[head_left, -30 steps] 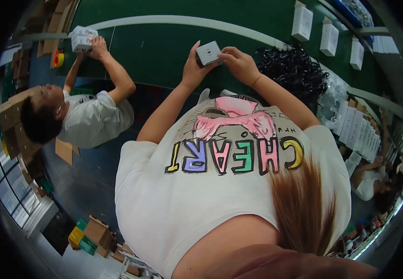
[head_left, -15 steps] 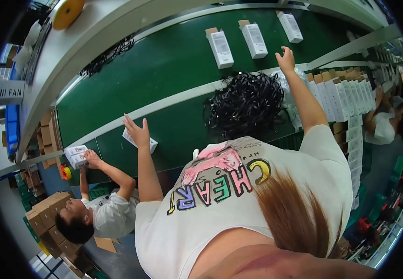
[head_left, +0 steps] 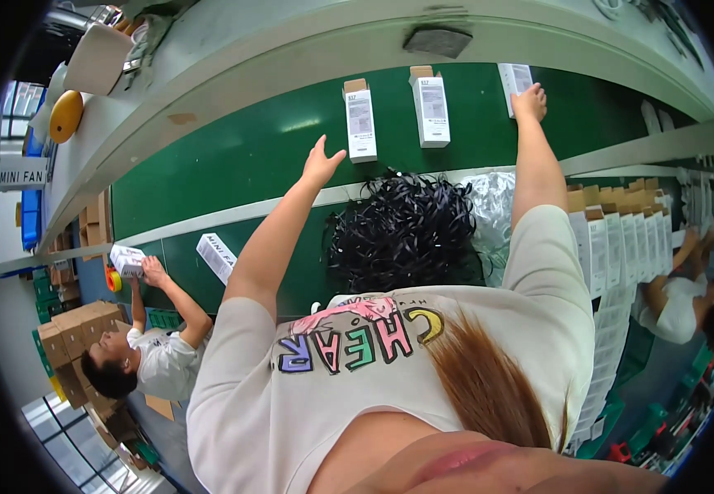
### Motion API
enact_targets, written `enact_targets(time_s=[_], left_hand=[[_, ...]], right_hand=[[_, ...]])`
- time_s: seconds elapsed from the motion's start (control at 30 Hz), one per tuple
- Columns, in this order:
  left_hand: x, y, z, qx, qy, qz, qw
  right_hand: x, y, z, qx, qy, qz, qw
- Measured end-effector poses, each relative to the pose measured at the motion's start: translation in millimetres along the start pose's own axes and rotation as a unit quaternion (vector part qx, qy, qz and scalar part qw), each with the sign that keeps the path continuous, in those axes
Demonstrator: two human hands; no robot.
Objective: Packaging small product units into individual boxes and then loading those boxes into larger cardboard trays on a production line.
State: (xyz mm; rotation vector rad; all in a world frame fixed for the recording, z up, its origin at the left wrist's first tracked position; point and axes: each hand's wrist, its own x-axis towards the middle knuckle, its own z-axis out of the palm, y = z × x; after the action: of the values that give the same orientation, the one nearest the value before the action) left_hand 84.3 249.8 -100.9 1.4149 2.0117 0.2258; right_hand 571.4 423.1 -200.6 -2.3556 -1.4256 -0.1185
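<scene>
Three upright-lying white cartons with open brown flaps lie on the green bench: a left carton (head_left: 360,123), a middle carton (head_left: 432,111) and a right carton (head_left: 512,81). My right hand (head_left: 530,102) is at the lower right side of the right carton, overlapping it, with fingers apart; whether it grips the carton does not show clearly. Short of the left carton, my left hand (head_left: 322,165) hangs over the bench, fingers spread and holding nothing. A heap of black straps (head_left: 402,230) lies between my arms, beside clear plastic bags (head_left: 490,206).
Another white carton (head_left: 217,257) lies by my left arm. At the left a person (head_left: 155,350) holds white boxes (head_left: 127,261). Rows of upright cartons (head_left: 612,247) stand at my right, near another person (head_left: 678,305). A shelf edge (head_left: 308,37) crosses above the bench.
My left hand has moved right and away from the nearer carton toward the left carton of the row. My right hand has reached the right carton. The whole view has shifted.
</scene>
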Motion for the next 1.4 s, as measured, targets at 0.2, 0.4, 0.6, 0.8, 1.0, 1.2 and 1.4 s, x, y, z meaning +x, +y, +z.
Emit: enact_targets(time_s=[0.2,0.4,0.6,0.8,1.0,1.2,1.4], left_hand=[[25,16,22,-0.067,0.022,-0.032,0.997],[15,45,49,-0.135,0.009,0.017,0.991],[11,55,51,-0.220,0.025,-0.093,0.971],[-62,55,-9,-0.319,0.143,-0.037,0.936],[-173,-11,-47,-0.292,0.338,0.110,0.888],[-232,-121,-6,-0.239,0.374,0.069,0.893],[-235,-152,3,-0.217,0.374,0.005,0.902]], right_hand=[[-3,-23,-33,0.018,-0.187,0.071,0.980],[-118,-82,-66,0.209,-0.296,-0.110,0.926],[-154,-138,-22,0.537,-0.442,0.059,0.717],[-168,-211,-95,0.586,-0.559,-0.034,0.585],[-256,-241,-205,0.638,-0.520,-0.248,0.512],[-391,-252,-150,0.540,-0.445,-0.422,0.576],[-400,-227,-122,0.327,-0.519,-0.437,0.658]])
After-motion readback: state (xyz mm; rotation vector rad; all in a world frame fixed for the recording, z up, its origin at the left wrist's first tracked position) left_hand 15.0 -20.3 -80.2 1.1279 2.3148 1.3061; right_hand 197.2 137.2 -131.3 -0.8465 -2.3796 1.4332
